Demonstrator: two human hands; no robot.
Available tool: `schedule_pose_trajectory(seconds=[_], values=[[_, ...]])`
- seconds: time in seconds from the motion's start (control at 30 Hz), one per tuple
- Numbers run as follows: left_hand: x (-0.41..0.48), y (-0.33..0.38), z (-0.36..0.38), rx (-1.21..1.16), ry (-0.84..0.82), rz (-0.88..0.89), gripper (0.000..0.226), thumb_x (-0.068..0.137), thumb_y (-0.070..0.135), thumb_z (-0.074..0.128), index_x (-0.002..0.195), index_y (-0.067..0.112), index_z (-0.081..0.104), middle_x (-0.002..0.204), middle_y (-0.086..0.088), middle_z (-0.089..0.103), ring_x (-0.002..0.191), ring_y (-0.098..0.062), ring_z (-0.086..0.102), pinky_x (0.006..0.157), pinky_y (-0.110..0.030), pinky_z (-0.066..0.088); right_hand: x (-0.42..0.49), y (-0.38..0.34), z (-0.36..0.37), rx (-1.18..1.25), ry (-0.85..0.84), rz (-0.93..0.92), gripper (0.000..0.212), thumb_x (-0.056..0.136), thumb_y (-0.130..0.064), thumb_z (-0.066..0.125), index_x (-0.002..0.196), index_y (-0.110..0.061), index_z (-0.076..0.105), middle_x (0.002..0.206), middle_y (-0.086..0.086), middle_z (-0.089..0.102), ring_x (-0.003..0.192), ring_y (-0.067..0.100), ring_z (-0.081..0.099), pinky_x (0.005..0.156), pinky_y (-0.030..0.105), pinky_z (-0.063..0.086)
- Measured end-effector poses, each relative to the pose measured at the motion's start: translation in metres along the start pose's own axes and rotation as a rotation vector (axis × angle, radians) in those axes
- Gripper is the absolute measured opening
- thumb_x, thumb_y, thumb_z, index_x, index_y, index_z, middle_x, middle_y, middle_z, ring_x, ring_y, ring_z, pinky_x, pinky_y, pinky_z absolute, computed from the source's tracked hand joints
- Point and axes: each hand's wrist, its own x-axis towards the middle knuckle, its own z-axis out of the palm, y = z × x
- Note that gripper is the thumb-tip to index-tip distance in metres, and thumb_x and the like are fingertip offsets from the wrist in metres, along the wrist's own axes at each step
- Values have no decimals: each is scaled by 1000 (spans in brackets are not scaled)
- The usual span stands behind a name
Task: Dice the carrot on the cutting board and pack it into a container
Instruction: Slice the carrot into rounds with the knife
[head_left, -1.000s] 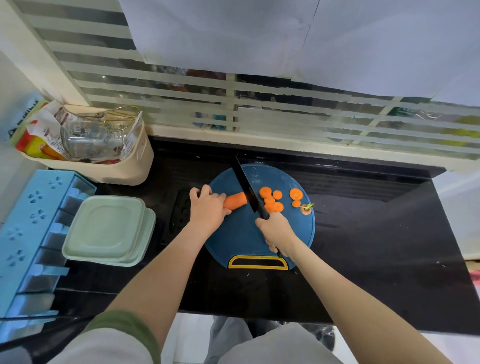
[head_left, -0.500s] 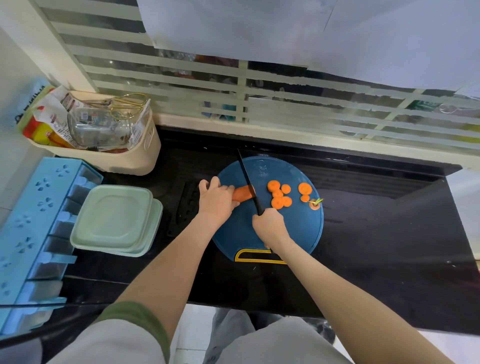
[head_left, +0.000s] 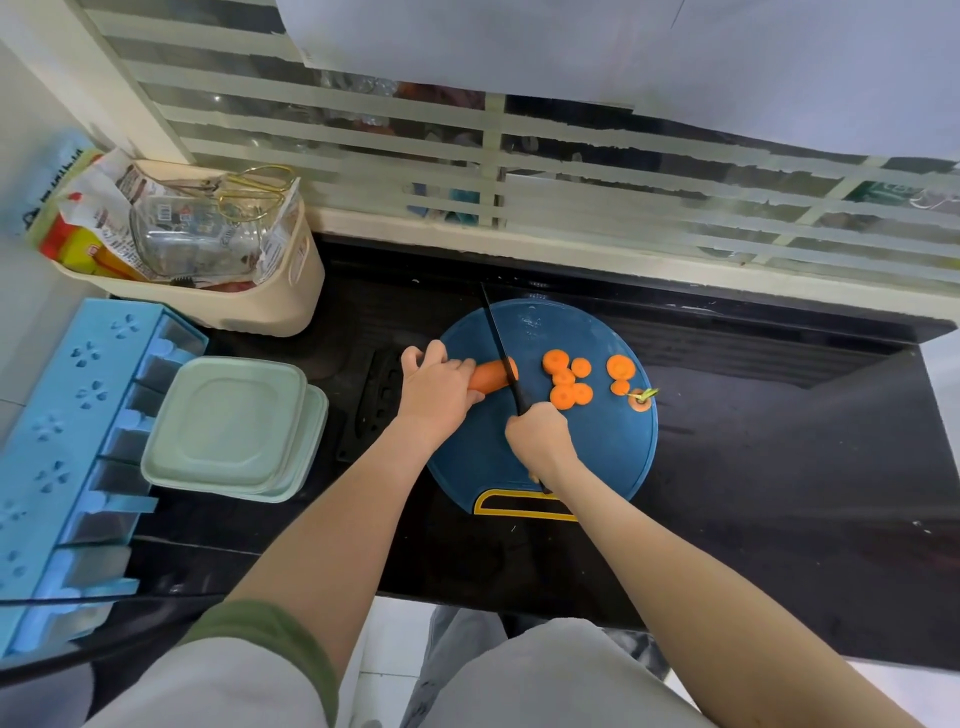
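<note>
Carrot (head_left: 491, 375) under the knife (head_left: 501, 353) on the blue cutting board (head_left: 597, 457).
The left hand (head_left: 434, 387) curls its fingers over the carrot's left part. The right hand (head_left: 537, 434) is wrapped tight round the knife's handle, blade at the cut end. Round slices (head_left: 566, 382) lie just right of it, and stacked green containers (head_left: 228, 423) sit well to the left.

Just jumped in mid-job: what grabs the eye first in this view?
The orange carrot on the round blue board at centre: the left hand pins it while the right hand holds a black knife with its blade across the cut end. A cluster of slices lies on the board just right of the blade. Pale green containers sit stacked and lidded on the counter at left.
</note>
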Motion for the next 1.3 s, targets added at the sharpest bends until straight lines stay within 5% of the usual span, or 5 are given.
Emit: schedule_pose_trajectory(seconds=[0.93,1.1,1.3], values=[[1,7,-3,-20,-59,-132,35,97,45,43,119,19,54,114,1,62,118,-24,36,97,-41,23,-23,-1,-21,105,-41,-48,25,93,-14,46,70,-12,40,64,4,40,51,17,36,44,23,29],[-3,9,-2,-36,-50,-140,40,98,42,42,131,20,45,124,2,58,121,-23,35,100,-42,22,-22,10,-42,78,22,-7,23,94,-15,46,72,-9,45,69,5,46,54,18,41,44,24,33],[-3,27,-11,21,46,-20,73,92,45,52,150,19,18,150,1,31,134,-23,27,107,-43,18,-18,17,-63,124,72,8,21,94,-16,44,80,-6,55,67,4,49,55,18,44,45,26,35]])
